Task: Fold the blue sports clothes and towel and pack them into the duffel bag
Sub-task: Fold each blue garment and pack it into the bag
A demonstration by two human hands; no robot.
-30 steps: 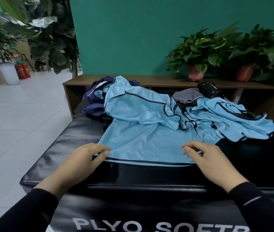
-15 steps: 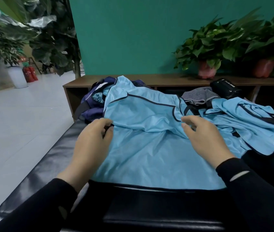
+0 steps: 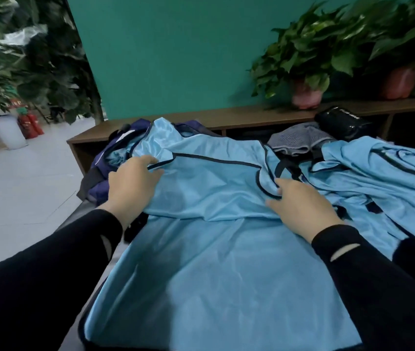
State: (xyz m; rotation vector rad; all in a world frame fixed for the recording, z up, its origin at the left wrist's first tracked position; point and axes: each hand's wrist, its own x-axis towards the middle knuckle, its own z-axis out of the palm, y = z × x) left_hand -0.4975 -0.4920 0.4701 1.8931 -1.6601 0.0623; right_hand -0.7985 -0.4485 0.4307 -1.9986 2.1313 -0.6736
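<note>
The shirt point(image 3: 226, 249), light blue with dark piping, lay spread across the middle and lower part of the frame on a black padded desk point(image 3: 74, 221), its hem toward the bottom edge and its upper part folded back toward the centre. The left hand point(image 3: 131, 184) lay at the shirt's upper left, fingers curled over the piped edge of a sleeve opening and gripping it. The right hand point(image 3: 300, 202) rested at centre right, fingers bent round the dark-trimmed neckline and pinching the cloth there. Both arms wore black sleeves point(image 3: 36, 274).

A second light blue garment point(image 3: 383, 183) lay crumpled at the right of the frame, touching the shirt. Just above the left hand, at upper left of the pile, sat a dark navy bag point(image 3: 115, 153), partly covered by the shirt's shoulder. A grey folded cloth point(image 3: 295, 141) lay above the right hand, with a shiny black pouch point(image 3: 340, 121) to its right.

Behind these ran a low wooden shelf point(image 3: 201, 117) against a teal wall point(image 3: 163, 51). Two potted plants point(image 3: 302, 59) stood on it at upper right, blurred. At upper left were large dark leaves, a white pot point(image 3: 8, 131) and red extinguishers point(image 3: 29, 124) on a pale tiled floor point(image 3: 18, 178).
</note>
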